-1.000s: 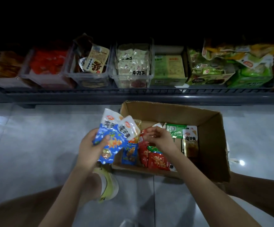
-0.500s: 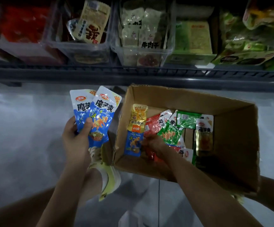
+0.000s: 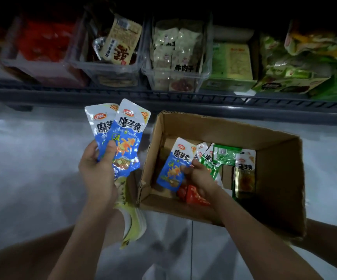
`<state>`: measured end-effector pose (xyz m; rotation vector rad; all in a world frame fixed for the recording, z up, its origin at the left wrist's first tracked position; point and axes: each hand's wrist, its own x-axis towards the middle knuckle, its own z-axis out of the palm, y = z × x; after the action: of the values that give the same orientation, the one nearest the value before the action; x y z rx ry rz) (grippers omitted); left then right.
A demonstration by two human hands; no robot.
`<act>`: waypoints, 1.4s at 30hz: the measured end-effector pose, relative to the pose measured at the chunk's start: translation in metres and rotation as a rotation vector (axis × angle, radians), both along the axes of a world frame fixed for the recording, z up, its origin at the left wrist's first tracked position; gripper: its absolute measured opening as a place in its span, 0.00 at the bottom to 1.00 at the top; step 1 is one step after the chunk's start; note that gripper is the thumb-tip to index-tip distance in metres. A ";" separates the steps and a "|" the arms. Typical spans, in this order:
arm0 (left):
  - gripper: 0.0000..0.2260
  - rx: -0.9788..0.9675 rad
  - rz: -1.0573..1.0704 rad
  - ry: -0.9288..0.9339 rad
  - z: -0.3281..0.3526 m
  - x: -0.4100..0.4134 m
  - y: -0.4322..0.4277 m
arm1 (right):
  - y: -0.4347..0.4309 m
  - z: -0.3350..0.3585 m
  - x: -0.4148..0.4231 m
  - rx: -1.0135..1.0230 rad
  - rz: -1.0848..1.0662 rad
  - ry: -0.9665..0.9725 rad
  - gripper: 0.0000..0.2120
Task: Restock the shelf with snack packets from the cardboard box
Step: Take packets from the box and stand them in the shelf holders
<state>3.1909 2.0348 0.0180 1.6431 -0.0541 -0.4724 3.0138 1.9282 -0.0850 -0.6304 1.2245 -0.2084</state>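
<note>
An open cardboard box [image 3: 278,184] sits on the floor below the shelf [image 3: 163,98]. My left hand [image 3: 99,168] grips two blue snack packets [image 3: 123,136], fanned out, to the left of the box. My right hand [image 3: 198,176] is inside the box and pinches a third blue packet [image 3: 174,164], lifted off the pile. Green packets [image 3: 222,156], a yellow-and-white packet [image 3: 244,176] and red packets [image 3: 195,197] lie in the box under and beside that hand.
Clear bins on the shelf hold red packs [image 3: 42,43], a beige packet [image 3: 121,41] and pale packets [image 3: 175,51]; green boxes [image 3: 232,63] and bags stand to the right. My yellow shoe [image 3: 131,215] is on the grey tiled floor beside the box.
My right hand dug into the box and now holds up a blue packet. My left hand rose with its two blue packets. The view moved closer to the shelf.
</note>
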 end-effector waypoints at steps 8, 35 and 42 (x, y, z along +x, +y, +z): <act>0.06 -0.130 -0.142 0.073 0.056 -0.044 -0.007 | -0.018 0.116 -0.036 -0.089 -0.166 -0.359 0.09; 0.04 -0.210 -0.594 -0.319 0.263 -0.136 -0.082 | -0.069 0.379 -0.116 -0.724 -0.423 -0.509 0.09; 0.03 -0.248 -0.589 -0.334 0.304 -0.130 -0.127 | -0.126 0.434 -0.140 -0.857 -0.460 -0.545 0.11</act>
<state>3.0606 1.9079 0.3222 1.4295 -0.8305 -0.5996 2.8741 1.8026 0.3486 -0.9295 0.6895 -1.2527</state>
